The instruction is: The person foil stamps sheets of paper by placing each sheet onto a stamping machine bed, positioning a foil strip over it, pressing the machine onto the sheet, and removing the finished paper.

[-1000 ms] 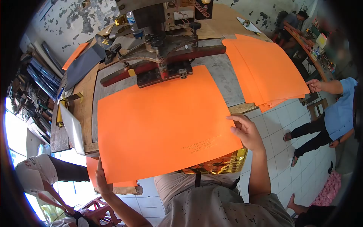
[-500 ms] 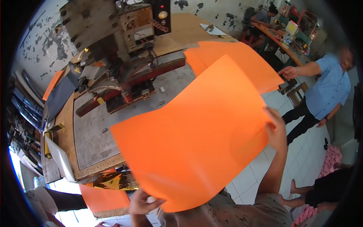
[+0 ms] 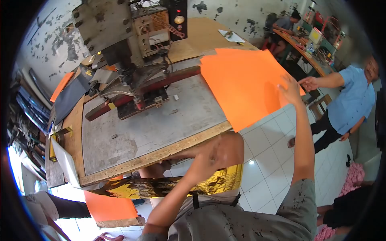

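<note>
A pile of orange sheets (image 3: 245, 88) lies on the right end of the work table, partly over its edge. My right hand (image 3: 290, 90) is at the pile's right side, fingers spread over the top sheet, with no grip visible. My left hand (image 3: 211, 156) is in front of the table's front edge, above a strip of gold foil (image 3: 219, 181). Motion smears its fingers, and nothing can be made out in it. Left of both hands stands a press machine (image 3: 134, 86) over a grey metal plate (image 3: 193, 108).
A person in a blue shirt (image 3: 349, 96) reaches a hand (image 3: 309, 83) toward the pile's right corner. More orange sheets (image 3: 110, 207) are low at the left, near another person's leg (image 3: 70, 207). A white panel (image 3: 65, 162) leans at the table's left corner.
The large orange sheet held between both hands now lies on the pile at the right. My left hand has let go and moved right and up; my right hand has risen to the pile.
</note>
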Action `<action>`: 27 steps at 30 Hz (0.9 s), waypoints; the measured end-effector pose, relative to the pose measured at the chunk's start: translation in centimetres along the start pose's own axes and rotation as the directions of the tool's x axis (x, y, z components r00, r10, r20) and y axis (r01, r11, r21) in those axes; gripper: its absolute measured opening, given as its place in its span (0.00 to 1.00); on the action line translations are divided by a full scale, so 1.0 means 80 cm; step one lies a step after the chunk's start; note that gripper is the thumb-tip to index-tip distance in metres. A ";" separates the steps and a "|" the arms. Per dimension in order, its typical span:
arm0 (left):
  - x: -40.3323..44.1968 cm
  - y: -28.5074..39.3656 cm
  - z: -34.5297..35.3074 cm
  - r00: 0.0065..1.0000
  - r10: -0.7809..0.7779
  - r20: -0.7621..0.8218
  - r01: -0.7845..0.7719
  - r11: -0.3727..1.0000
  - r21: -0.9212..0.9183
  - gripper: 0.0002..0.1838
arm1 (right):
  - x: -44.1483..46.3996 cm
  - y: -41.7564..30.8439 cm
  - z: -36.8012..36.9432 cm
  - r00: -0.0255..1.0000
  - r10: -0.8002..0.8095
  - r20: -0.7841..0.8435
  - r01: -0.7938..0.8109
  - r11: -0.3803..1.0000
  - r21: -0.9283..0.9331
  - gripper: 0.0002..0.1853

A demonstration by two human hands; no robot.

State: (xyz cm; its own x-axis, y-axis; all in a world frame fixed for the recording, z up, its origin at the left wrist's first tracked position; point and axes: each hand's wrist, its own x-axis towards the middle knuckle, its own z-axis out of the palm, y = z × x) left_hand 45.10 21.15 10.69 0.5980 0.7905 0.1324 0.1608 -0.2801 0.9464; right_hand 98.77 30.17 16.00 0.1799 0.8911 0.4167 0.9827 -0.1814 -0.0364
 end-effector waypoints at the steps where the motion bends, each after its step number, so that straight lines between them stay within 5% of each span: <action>1: -0.039 0.005 -0.019 0.997 -0.052 0.053 0.048 0.996 0.074 0.16 | -0.017 -0.046 0.005 0.990 0.071 0.124 -0.075 0.997 0.032 0.33; 3: -0.120 -0.026 -0.050 0.882 -0.390 0.265 0.438 0.886 -0.153 0.13 | -0.034 -0.051 0.048 0.988 0.054 0.147 -0.073 0.989 0.125 0.36; 4: -0.154 -0.027 -0.078 0.886 -0.359 0.294 0.383 0.923 -0.026 0.16 | -0.035 -0.051 0.069 0.987 0.050 0.155 -0.077 0.982 0.171 0.37; 5: -0.208 -0.059 -0.096 0.898 -0.382 0.217 0.401 0.915 -0.048 0.18 | -0.029 -0.057 0.073 0.984 0.074 0.161 -0.100 0.982 0.160 0.37; 7: -0.327 -0.113 -0.143 0.703 -0.711 0.015 0.682 0.669 -0.295 0.16 | -0.026 -0.066 0.063 0.976 0.132 0.176 -0.155 0.980 0.127 0.38; 10: -0.480 -0.212 -0.211 0.510 -0.639 -0.576 0.752 0.657 -0.064 0.15 | -0.008 -0.044 0.079 0.974 0.137 0.181 -0.164 0.976 0.142 0.39; 11: -0.502 -0.221 -0.228 0.345 -0.674 -0.654 0.834 0.540 -0.116 0.18 | -0.003 -0.044 0.084 0.975 0.132 0.177 -0.160 0.976 0.149 0.39; 14: -0.556 -0.300 -0.232 0.304 -0.285 -0.909 0.914 0.356 0.194 0.22 | 0.008 -0.056 0.082 0.970 0.167 0.176 -0.192 0.973 0.131 0.39; 17: -0.560 -0.372 -0.226 0.400 -0.221 -0.889 0.913 0.180 0.366 0.32 | -0.001 -0.085 0.070 0.978 0.199 0.070 -0.204 0.976 0.073 0.36; 18: -0.557 -0.390 -0.225 0.384 -0.268 -0.884 0.921 0.181 0.345 0.32 | -0.012 -0.110 0.059 0.978 0.207 0.024 -0.208 0.977 0.046 0.35; 22: -0.557 -0.429 -0.214 0.295 -0.424 -0.856 0.955 0.162 0.249 0.32 | -0.117 -0.274 0.026 0.957 -0.060 -0.285 0.179 0.894 0.411 0.29; 27: -0.558 -0.426 -0.217 0.278 -0.444 -0.852 0.960 0.097 0.263 0.29 | -0.255 -0.405 0.059 0.943 -0.263 -0.202 0.329 0.820 0.469 0.35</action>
State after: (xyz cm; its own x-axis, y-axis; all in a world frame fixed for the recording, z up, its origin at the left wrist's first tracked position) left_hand -0.69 4.89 -22.32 -0.5740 0.8081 -0.1323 0.7960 0.5885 0.1414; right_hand 63.45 19.79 4.40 -0.0974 0.8045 0.5859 0.8849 0.3395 -0.3191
